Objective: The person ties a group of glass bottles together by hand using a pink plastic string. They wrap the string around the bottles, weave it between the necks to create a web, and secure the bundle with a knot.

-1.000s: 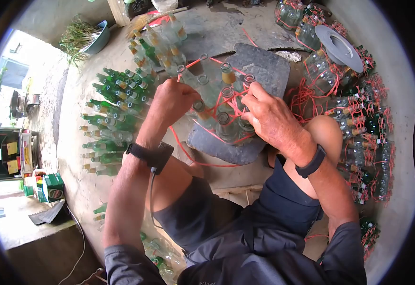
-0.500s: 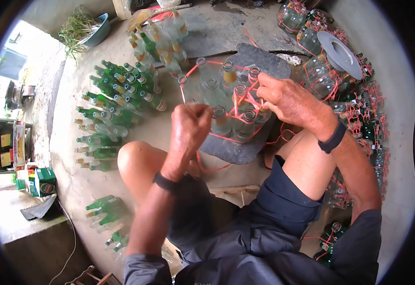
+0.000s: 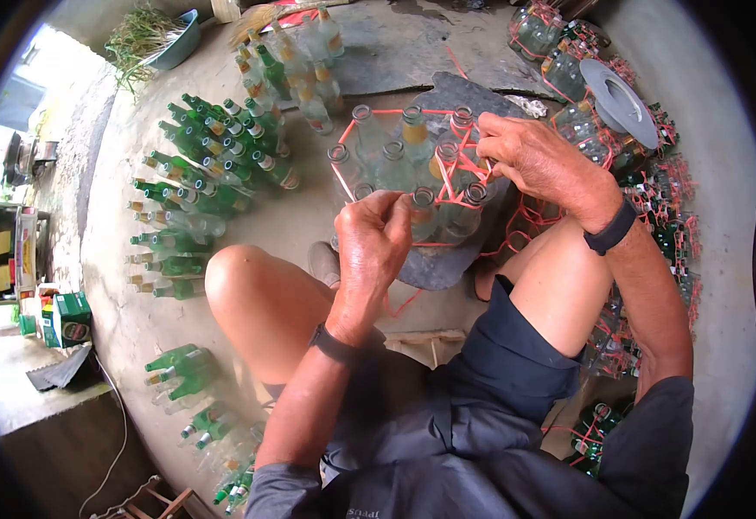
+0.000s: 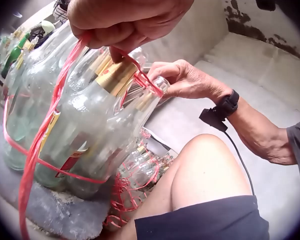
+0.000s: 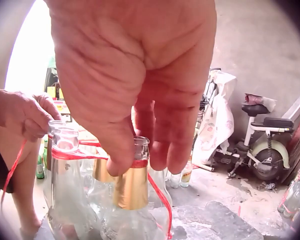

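A cluster of clear glass bottles [image 3: 392, 177] stands upright on a dark stone slab [image 3: 434, 270], with red plastic twine [image 3: 386, 111] running round the outer necks and laced between those at the right. At the near left of the cluster, my left hand [image 3: 373, 233] pinches the twine between thumb and fingers. In the left wrist view a length of twine [image 4: 57, 95] hangs down from that hand. My right hand [image 3: 538, 156] is at the cluster's right side. Its thumb and fingers hold the neck of a gold-foiled bottle [image 5: 131, 187], with twine around it.
Green bottles [image 3: 222, 143] stand in rows on the floor at left, with more clear bottles [image 3: 309, 95] behind. Bundles of bottles tied with twine [image 3: 654, 233] line the right wall, a grey hat [image 3: 617, 99] on top. Loose twine [image 3: 525, 225] lies tangled beside the slab.
My left hand has moved toward my body and to the right, drawing the twine along the cluster's left side. My right hand stays at the right-hand bottles, shifting slightly outward.
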`<action>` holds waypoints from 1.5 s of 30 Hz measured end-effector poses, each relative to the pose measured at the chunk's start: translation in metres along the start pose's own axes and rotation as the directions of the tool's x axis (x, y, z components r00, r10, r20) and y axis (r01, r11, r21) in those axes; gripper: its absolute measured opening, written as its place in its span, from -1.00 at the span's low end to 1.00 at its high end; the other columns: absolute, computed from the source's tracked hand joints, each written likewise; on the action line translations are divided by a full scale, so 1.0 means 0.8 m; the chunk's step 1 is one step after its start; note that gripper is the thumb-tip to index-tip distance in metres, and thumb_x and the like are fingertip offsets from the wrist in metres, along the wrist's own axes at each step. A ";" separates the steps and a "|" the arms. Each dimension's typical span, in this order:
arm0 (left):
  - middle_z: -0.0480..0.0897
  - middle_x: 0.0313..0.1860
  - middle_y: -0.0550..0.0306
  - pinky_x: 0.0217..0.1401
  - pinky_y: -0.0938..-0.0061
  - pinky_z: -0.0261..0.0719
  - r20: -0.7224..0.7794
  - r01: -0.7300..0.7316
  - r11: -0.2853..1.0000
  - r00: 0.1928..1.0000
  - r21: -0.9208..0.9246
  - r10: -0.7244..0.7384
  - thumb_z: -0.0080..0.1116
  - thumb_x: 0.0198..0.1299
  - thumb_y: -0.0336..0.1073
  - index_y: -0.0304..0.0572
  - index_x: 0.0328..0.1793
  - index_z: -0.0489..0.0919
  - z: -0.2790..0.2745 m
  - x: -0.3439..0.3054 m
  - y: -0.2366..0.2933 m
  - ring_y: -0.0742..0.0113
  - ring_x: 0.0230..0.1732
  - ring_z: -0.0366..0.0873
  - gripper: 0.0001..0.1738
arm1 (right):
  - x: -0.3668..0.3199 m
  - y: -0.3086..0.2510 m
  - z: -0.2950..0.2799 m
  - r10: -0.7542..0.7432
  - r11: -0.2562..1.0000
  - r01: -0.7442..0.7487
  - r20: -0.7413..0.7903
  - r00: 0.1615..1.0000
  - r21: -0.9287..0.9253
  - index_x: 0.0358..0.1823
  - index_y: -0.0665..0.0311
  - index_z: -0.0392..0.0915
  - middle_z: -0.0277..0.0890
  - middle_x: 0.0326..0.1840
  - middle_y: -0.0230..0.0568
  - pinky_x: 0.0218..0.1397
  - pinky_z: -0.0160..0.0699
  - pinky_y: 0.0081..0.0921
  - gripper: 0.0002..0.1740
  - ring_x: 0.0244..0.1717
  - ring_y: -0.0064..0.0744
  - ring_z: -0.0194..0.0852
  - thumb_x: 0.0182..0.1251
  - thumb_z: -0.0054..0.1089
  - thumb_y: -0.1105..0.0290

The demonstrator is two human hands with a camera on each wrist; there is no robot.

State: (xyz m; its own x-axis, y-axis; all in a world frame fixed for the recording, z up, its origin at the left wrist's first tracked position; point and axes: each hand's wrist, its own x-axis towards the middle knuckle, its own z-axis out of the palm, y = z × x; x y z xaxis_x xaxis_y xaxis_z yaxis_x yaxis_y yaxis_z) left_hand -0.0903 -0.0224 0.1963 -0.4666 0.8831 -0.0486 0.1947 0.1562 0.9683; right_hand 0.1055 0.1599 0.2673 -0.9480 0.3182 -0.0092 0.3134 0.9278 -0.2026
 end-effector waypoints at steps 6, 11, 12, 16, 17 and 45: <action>0.61 -0.53 0.30 -0.40 0.57 0.43 -0.113 -0.122 0.991 0.985 0.052 0.127 0.31 0.42 -0.37 -0.44 -0.09 0.78 0.000 -0.012 -0.003 0.66 -0.44 0.42 -0.80 | -0.006 -0.007 0.004 0.028 1.000 -0.028 -0.058 0.998 -0.005 -0.21 0.41 0.50 0.43 -0.07 -0.06 0.00 0.55 -0.05 -0.72 0.02 0.09 0.58 0.15 0.47 0.58; 0.62 -0.53 0.27 -0.37 0.59 0.46 -0.217 -0.248 0.960 0.938 0.131 0.272 0.35 0.39 -0.43 -0.39 -0.07 0.76 0.005 -0.021 -0.026 0.66 -0.45 0.43 -0.87 | -0.008 -0.005 0.006 0.039 0.999 -0.038 -0.065 0.997 0.024 -0.12 0.41 0.57 0.47 -0.04 -0.07 0.02 0.58 -0.08 -0.70 0.03 0.08 0.60 0.15 0.48 0.58; 0.61 -0.53 0.27 -0.37 0.60 0.46 -0.240 -0.273 0.952 0.923 0.140 0.300 0.36 0.38 -0.45 -0.37 -0.05 0.75 0.006 -0.023 -0.026 0.66 -0.46 0.43 -0.88 | -0.008 -0.005 0.007 0.037 0.999 -0.036 -0.063 0.997 0.023 -0.12 0.41 0.57 0.47 -0.04 -0.07 0.02 0.58 -0.08 -0.70 0.03 0.08 0.60 0.15 0.48 0.58; 0.62 -0.52 0.31 -0.38 0.63 0.44 -0.235 -0.255 0.960 0.932 0.113 0.275 0.35 0.41 -0.44 -0.34 -0.01 0.75 0.002 -0.038 -0.023 0.68 -0.46 0.42 -0.87 | -0.009 -0.004 0.010 0.051 0.998 -0.049 -0.076 0.996 0.033 -0.10 0.41 0.59 0.48 -0.03 -0.08 0.03 0.60 -0.10 -0.70 0.03 0.06 0.62 0.15 0.48 0.59; 0.63 -0.49 0.33 -0.36 0.64 0.43 -0.218 -0.205 0.977 0.952 0.062 0.214 0.35 0.42 -0.43 -0.33 0.01 0.76 0.001 -0.040 -0.024 0.69 -0.44 0.43 -0.87 | -0.009 -0.004 0.010 0.053 0.998 -0.050 -0.080 0.995 0.037 -0.10 0.41 0.59 0.48 -0.02 -0.09 0.03 0.61 -0.10 -0.70 0.02 0.06 0.62 0.15 0.48 0.59; 0.70 -0.56 0.22 -0.47 0.51 0.35 -0.138 0.277 0.917 0.936 -0.286 -0.325 0.44 0.36 -0.15 -0.31 -0.36 0.82 0.009 -0.013 -0.054 0.57 -0.53 0.46 -0.65 | 0.089 -0.085 0.041 -0.003 0.946 -0.078 0.251 0.968 0.314 0.02 0.28 0.70 0.65 0.04 0.21 0.24 0.60 0.10 -0.67 0.14 0.22 0.66 0.32 0.36 0.25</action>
State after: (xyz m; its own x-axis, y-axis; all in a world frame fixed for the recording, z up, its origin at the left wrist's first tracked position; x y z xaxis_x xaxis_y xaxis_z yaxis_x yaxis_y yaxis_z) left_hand -0.0879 -0.0354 0.1529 -0.6187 0.7145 -0.3268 -0.1970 0.2616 0.9449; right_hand 0.0146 0.1134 0.2484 -0.9327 0.2563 -0.2537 0.3532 0.7916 -0.4987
